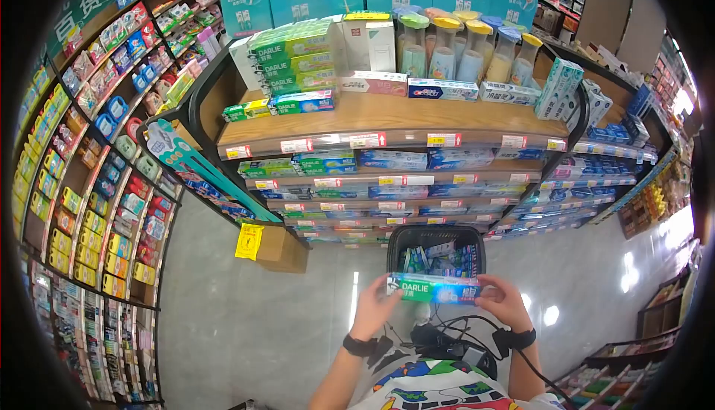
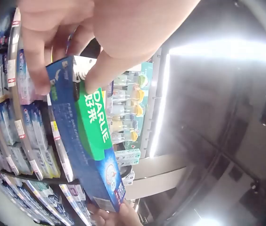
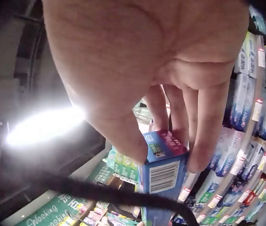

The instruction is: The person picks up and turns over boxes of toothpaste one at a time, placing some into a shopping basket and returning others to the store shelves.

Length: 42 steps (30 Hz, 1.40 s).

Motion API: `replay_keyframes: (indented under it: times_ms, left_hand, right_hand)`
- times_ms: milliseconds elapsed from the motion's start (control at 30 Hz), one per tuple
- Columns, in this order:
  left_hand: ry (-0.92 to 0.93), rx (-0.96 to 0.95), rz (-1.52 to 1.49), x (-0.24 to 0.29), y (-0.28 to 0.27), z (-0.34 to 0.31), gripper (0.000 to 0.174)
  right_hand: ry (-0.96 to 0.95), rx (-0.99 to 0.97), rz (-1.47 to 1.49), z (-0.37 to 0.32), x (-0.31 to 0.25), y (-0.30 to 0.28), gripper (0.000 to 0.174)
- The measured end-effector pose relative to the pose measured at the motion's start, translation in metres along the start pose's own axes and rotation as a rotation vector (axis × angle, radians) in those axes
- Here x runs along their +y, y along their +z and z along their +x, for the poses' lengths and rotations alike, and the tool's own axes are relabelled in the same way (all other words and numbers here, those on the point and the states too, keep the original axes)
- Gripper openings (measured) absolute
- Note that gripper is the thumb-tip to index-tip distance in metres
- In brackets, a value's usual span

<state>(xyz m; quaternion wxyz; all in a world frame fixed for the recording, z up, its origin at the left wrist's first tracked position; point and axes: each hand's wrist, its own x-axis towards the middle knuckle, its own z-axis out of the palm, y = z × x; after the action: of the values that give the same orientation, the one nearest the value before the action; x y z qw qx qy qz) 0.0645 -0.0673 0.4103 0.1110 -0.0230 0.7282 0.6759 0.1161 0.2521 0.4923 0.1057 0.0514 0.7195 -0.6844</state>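
A green and blue Darlie toothpaste box (image 1: 433, 289) is held level between both hands in the head view. My left hand (image 1: 375, 307) pinches its left end, thumb on the printed front; the left wrist view shows that hand (image 2: 90, 37) on the green end of the box (image 2: 93, 136). My right hand (image 1: 504, 304) grips the other end; in the right wrist view its fingers and thumb (image 3: 128, 136) lie on either side of the box (image 3: 163, 176), near the barcode. Just beyond the box is a black basket (image 1: 392, 250) holding many small packages.
A curved shelf unit (image 1: 417, 121) stands ahead, with toothpaste boxes and lidded containers (image 1: 445, 45) on top and rows of boxes below. A cardboard box (image 1: 283, 250) with a yellow sign (image 1: 249, 241) stands on the floor at left. Stocked shelves (image 1: 97, 209) line the left side.
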Motion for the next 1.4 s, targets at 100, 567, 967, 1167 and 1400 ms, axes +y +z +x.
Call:
replay_keyframes:
  times_ms: [100, 567, 967, 1167, 1400]
  left_hand:
    - [0.026, 0.049, 0.044, 0.071, 0.0, 0.014, 0.05]
    - [0.565, 0.403, 0.121, 0.176, -0.087, 0.106, 0.055]
    - [0.514, 0.444, 0.386, 0.182, -0.274, 0.271, 0.063]
    - [0.481, 0.338, 0.498, 0.186, -0.318, 0.325, 0.06]
    - [0.427, 0.239, 0.46, 0.182, -0.32, 0.348, 0.065]
  right_hand:
    - [-0.07, -0.027, 0.042, 0.038, -0.019, -0.018, 0.055]
    - [-0.495, -0.037, 0.109, 0.211, -0.137, 0.082, 0.047]
    - [-0.634, 0.034, -0.218, 0.377, -0.158, 0.245, 0.07]
    - [-0.538, 0.16, -0.462, 0.426, -0.161, 0.268, 0.068]
    - [-0.523, 0.216, -0.524, 0.428, -0.165, 0.278, 0.072]
